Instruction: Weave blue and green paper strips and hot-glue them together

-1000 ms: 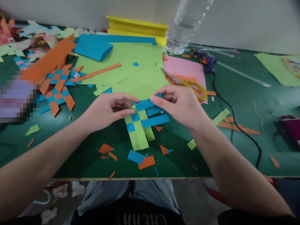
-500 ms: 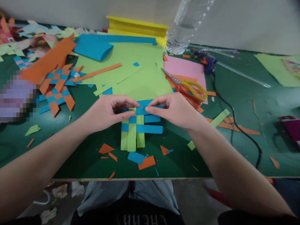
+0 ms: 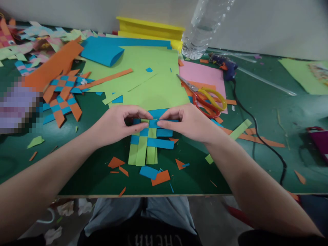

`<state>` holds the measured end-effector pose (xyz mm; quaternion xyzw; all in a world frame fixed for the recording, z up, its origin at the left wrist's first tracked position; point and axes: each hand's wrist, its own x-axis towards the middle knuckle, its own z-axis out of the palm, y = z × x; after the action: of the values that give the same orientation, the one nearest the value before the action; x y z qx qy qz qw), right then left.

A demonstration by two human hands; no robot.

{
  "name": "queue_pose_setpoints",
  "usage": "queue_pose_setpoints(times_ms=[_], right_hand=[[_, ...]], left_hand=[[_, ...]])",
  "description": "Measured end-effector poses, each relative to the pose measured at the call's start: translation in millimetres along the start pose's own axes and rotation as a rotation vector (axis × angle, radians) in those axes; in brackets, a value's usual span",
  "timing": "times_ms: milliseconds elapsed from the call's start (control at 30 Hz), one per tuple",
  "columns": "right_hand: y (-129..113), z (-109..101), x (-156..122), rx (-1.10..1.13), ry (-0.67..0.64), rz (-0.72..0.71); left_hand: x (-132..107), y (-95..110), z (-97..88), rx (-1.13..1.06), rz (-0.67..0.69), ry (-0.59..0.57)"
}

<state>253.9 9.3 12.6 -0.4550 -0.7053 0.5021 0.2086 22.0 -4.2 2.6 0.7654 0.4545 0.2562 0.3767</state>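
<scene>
Between both hands is a woven piece of green and blue paper strips [image 3: 142, 145], its green ends hanging toward me and its blue ends pointing right. My left hand [image 3: 120, 124] pinches its upper left part between thumb and fingers. On the upper right, my right hand [image 3: 181, 121] grips the top blue strip [image 3: 153, 123] with thumb and index finger. The fingertips of both hands nearly meet at the top edge. Part of the weave lies hidden behind my left fingers and thumb.
Scissors [image 3: 205, 99] with yellow and red handles lie right of a large green sheet [image 3: 153, 82]. A glue gun [image 3: 225, 65] with a black cord and a plastic bottle [image 3: 197, 37] are behind. Finished blue-orange weaves [image 3: 63, 85] lie left. Paper scraps [image 3: 160, 177] litter the front.
The woven piece has tilted slightly, its lower green ends swinging left and spreading a little. The free blue ends have shifted slightly left and down. Both hands keep their hold.
</scene>
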Motion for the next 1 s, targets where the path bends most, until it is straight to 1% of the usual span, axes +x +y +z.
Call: queue_pose_setpoints(times_ms=[133, 267, 400, 600, 733, 833, 1000], right_hand=[[0.6, 1.1, 0.2, 0.035, -0.004, 0.018], [0.0, 1.5, -0.4, 0.04, 0.0, 0.009], [-1.2, 0.8, -0.8, 0.023, 0.01, -0.004], [-1.1, 0.5, -1.1, 0.018, 0.024, 0.001], [-1.5, 1.8, -1.1, 0.062, 0.008, -0.004], [-1.5, 2.1, -1.7, 0.079, 0.019, 0.003], [0.8, 1.8, -2.4, 0.083, 0.043, -0.059]], left_hand=[[-0.9, 1.0, 0.8, 0.002, -0.009, 0.024], [-0.6, 0.8, 0.9, 0.007, -0.006, -0.002], [0.4, 1.2, 0.6, 0.017, -0.02, 0.019], [1.5, 3.4, -0.9, -0.053, -0.089, 0.005], [1.2, 3.7, -1.3, -0.103, -0.099, 0.003], [0.9, 3.7, -1.1, -0.087, -0.088, 0.027], [1.2, 3.6, -1.0, -0.064, -0.104, 0.044]])
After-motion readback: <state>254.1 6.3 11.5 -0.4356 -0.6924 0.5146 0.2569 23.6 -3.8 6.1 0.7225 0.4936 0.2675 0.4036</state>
